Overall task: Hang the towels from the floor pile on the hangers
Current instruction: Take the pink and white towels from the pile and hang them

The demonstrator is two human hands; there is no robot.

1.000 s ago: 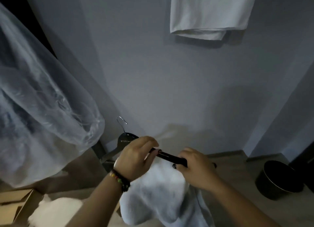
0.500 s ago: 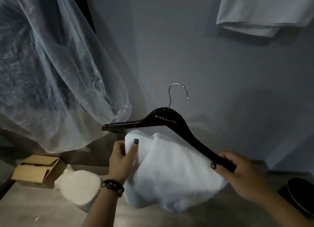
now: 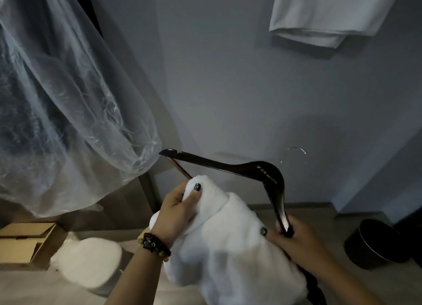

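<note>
**Two hands, one hanger, lots of ways to drop this towel**

Going left to right: the plastic garment cover (image 3: 68, 104) hangs right by the hanger's free tip, so a snag there looks likely if the hanger swings that way. On the floor (image 3: 27, 288) near its left edge sits the remaining towel pile (image 3: 89, 261), beside a cardboard box (image 3: 25, 243). The left hand (image 3: 175, 215) grips a bunched corner of the white towel (image 3: 228, 247) up by the lower bar. The hanger (image 3: 228, 165) is tilted steeply, and the right hand (image 3: 294, 238) is wrapped around its lower end. My guess: with that tilt the thick towel slides down toward the right hand or off entirely, since it's bunched, not draped evenly. The hook is blurred, can't tell its direction.
</note>
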